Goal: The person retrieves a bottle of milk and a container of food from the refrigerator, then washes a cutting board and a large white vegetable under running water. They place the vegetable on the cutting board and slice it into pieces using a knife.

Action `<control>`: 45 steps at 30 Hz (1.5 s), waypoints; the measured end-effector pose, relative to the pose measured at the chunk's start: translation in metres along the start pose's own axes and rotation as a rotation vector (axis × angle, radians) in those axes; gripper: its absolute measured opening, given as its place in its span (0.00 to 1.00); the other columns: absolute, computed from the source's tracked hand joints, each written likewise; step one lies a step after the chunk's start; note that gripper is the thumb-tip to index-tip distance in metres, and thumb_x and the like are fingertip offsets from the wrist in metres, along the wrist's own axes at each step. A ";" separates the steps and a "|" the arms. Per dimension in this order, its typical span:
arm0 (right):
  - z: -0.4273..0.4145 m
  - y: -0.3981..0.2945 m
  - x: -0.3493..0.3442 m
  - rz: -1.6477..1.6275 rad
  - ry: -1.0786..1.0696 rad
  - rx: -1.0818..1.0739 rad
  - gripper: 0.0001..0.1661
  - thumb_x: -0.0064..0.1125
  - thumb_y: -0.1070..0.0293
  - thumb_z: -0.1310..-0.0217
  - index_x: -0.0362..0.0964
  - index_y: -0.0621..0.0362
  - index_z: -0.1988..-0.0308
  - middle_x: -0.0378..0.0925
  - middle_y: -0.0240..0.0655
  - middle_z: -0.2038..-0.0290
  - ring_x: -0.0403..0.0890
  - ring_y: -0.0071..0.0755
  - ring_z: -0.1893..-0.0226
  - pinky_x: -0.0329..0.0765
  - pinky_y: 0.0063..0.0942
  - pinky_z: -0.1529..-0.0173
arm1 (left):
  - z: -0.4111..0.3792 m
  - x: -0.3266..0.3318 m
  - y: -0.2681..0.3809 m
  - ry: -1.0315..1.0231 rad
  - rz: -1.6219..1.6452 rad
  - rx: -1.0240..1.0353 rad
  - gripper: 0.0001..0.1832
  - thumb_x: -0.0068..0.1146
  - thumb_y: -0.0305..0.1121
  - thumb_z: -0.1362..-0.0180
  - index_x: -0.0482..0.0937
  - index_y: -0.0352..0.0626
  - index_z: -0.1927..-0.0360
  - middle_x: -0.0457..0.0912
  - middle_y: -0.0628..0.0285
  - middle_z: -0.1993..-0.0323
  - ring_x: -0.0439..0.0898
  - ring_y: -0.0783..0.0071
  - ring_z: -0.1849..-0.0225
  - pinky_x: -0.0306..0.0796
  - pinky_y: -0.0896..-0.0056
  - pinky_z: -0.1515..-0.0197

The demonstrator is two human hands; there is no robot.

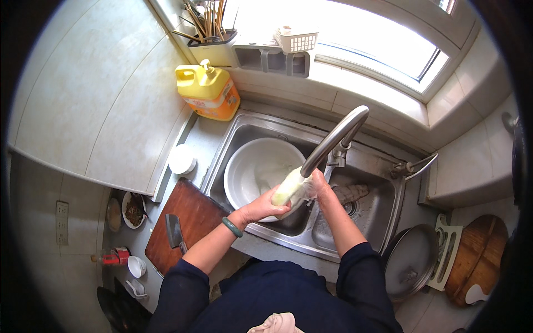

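Note:
My left hand (266, 205), with a green bangle on its wrist, grips the near end of a pale green vegetable (287, 191), whose exact kind I cannot tell. Around its far right side curls my right hand (320, 184), partly hidden by the tap's spout. Water from the curved metal tap (333, 139) runs over the vegetable and my right hand. Below them, a large white basin (237, 166) sits in the left bowl of the stainless steel sink (308, 237). A pale, wrinkled item (352, 193) lies by the drain in the right bowl.
Left of the sink, a cleaver (175, 233) rests on a wooden cutting board (193, 216). A white container (182, 159) and a yellow detergent jug (210, 91) stand behind. On the right are a pan lid (410, 262) and a round wooden board (479, 258).

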State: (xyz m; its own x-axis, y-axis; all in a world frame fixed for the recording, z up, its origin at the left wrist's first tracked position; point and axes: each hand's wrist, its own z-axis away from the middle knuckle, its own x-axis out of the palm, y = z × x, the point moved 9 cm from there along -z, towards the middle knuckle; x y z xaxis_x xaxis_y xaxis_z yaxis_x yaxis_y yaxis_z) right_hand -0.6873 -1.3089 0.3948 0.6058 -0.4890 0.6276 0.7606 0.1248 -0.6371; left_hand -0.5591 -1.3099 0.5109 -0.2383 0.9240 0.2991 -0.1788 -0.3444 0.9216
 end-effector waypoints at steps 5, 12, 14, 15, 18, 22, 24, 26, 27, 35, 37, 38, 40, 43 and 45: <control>0.012 -0.018 0.028 0.695 0.087 -0.229 0.21 0.39 0.50 0.38 0.70 0.55 0.66 0.74 0.36 0.71 0.75 0.35 0.69 0.71 0.31 0.62 | -0.010 -0.009 -0.026 0.026 0.124 -0.191 0.20 0.60 0.33 0.51 0.69 0.39 0.55 0.73 0.66 0.71 0.73 0.80 0.74 0.68 0.80 0.69; 0.046 -0.036 0.090 1.190 -0.093 -0.631 0.12 0.38 0.66 0.41 0.67 0.60 0.71 0.71 0.39 0.71 0.72 0.44 0.68 0.70 0.33 0.65 | -0.014 -0.018 -0.023 0.177 -0.054 -0.092 0.17 0.55 0.26 0.58 0.70 0.38 0.60 0.73 0.66 0.74 0.73 0.79 0.75 0.69 0.79 0.69; 0.019 -0.022 0.028 0.747 -0.095 -0.246 0.16 0.39 0.62 0.39 0.70 0.62 0.67 0.73 0.34 0.66 0.72 0.32 0.62 0.69 0.29 0.58 | -0.015 -0.012 -0.011 0.180 -0.117 -0.046 0.19 0.55 0.25 0.59 0.70 0.37 0.59 0.73 0.66 0.73 0.73 0.80 0.72 0.69 0.80 0.67; 0.010 -0.019 0.009 0.821 -0.102 -0.208 0.18 0.39 0.60 0.39 0.70 0.63 0.66 0.73 0.33 0.64 0.72 0.29 0.59 0.68 0.28 0.55 | -0.016 -0.013 -0.006 0.188 -0.152 -0.021 0.20 0.55 0.25 0.59 0.70 0.37 0.58 0.74 0.66 0.72 0.73 0.80 0.71 0.68 0.81 0.66; 0.059 -0.050 0.086 0.754 0.045 -0.519 0.14 0.42 0.64 0.41 0.72 0.60 0.69 0.76 0.37 0.70 0.76 0.38 0.64 0.70 0.32 0.54 | -0.012 -0.029 -0.015 0.235 -0.221 -0.012 0.23 0.55 0.25 0.60 0.69 0.36 0.56 0.74 0.66 0.69 0.72 0.80 0.68 0.68 0.80 0.63; 0.067 -0.051 0.124 1.274 -0.143 -0.765 0.14 0.43 0.62 0.43 0.73 0.59 0.67 0.74 0.34 0.66 0.74 0.29 0.61 0.70 0.29 0.53 | -0.011 -0.025 -0.005 0.244 -0.357 0.021 0.25 0.57 0.27 0.60 0.68 0.37 0.54 0.73 0.66 0.64 0.71 0.80 0.62 0.68 0.76 0.58; 0.030 -0.033 0.065 0.799 -0.098 -0.264 0.18 0.40 0.59 0.40 0.71 0.60 0.64 0.73 0.32 0.65 0.73 0.29 0.62 0.70 0.28 0.55 | -0.008 -0.026 -0.015 0.249 -0.339 0.052 0.25 0.57 0.27 0.59 0.68 0.38 0.53 0.73 0.66 0.63 0.71 0.80 0.61 0.67 0.76 0.57; 0.020 -0.020 0.042 0.451 -0.089 -0.174 0.19 0.42 0.54 0.39 0.71 0.58 0.63 0.73 0.31 0.66 0.73 0.27 0.64 0.70 0.28 0.58 | -0.008 -0.024 -0.013 0.239 -0.288 0.083 0.25 0.57 0.27 0.57 0.68 0.39 0.52 0.73 0.67 0.63 0.71 0.81 0.61 0.67 0.77 0.56; 0.018 -0.014 0.038 0.277 -0.090 -0.122 0.20 0.43 0.52 0.39 0.71 0.57 0.62 0.72 0.31 0.67 0.73 0.26 0.64 0.71 0.28 0.59 | -0.005 -0.022 -0.009 0.249 -0.224 0.082 0.25 0.58 0.27 0.57 0.68 0.39 0.52 0.73 0.67 0.63 0.71 0.81 0.61 0.67 0.77 0.56; 0.014 0.022 0.009 -0.140 -0.064 -0.042 0.41 0.33 0.29 0.46 0.64 0.50 0.48 0.72 0.30 0.53 0.71 0.34 0.51 0.67 0.38 0.47 | -0.001 -0.005 0.008 0.156 -0.043 0.099 0.23 0.59 0.28 0.52 0.67 0.40 0.51 0.75 0.68 0.66 0.72 0.82 0.62 0.67 0.77 0.55; 0.023 0.011 0.017 -0.053 -0.079 -0.077 0.39 0.42 0.33 0.46 0.62 0.53 0.47 0.70 0.32 0.52 0.70 0.33 0.51 0.66 0.34 0.46 | 0.002 -0.020 -0.009 0.159 0.000 0.035 0.24 0.60 0.29 0.52 0.67 0.40 0.50 0.75 0.67 0.67 0.73 0.80 0.62 0.68 0.76 0.55; 0.029 0.004 0.021 0.085 -0.059 -0.121 0.36 0.46 0.38 0.45 0.62 0.54 0.47 0.70 0.33 0.52 0.70 0.32 0.52 0.66 0.33 0.46 | 0.004 -0.027 -0.018 0.160 0.022 0.003 0.24 0.61 0.30 0.52 0.67 0.40 0.50 0.75 0.67 0.67 0.74 0.80 0.62 0.68 0.76 0.55; 0.030 -0.006 -0.001 0.443 0.071 -0.238 0.26 0.57 0.61 0.47 0.64 0.58 0.50 0.71 0.33 0.56 0.70 0.29 0.55 0.68 0.28 0.49 | 0.004 -0.031 -0.008 0.200 0.057 0.049 0.25 0.62 0.32 0.52 0.67 0.40 0.50 0.76 0.66 0.66 0.74 0.79 0.62 0.68 0.74 0.54; 0.035 -0.022 -0.004 0.759 0.159 -0.304 0.25 0.54 0.69 0.53 0.64 0.57 0.51 0.73 0.37 0.58 0.74 0.35 0.58 0.70 0.29 0.53 | 0.007 -0.046 0.012 0.371 -0.100 0.144 0.25 0.63 0.33 0.54 0.68 0.39 0.52 0.76 0.64 0.66 0.76 0.73 0.61 0.69 0.71 0.54; 0.043 -0.041 0.015 0.997 0.160 -0.522 0.22 0.56 0.68 0.54 0.66 0.56 0.54 0.74 0.41 0.62 0.76 0.41 0.61 0.72 0.31 0.56 | 0.007 -0.064 0.012 0.527 -0.368 0.219 0.25 0.64 0.35 0.56 0.69 0.40 0.54 0.77 0.61 0.66 0.77 0.68 0.61 0.70 0.69 0.55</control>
State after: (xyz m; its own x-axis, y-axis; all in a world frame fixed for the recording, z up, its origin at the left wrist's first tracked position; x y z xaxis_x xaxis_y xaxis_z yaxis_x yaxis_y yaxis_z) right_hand -0.6993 -1.2844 0.4493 0.8216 -0.4825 -0.3036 -0.2565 0.1628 -0.9527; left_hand -0.5395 -1.3723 0.5046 -0.6425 0.7509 -0.1527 -0.1527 0.0698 0.9858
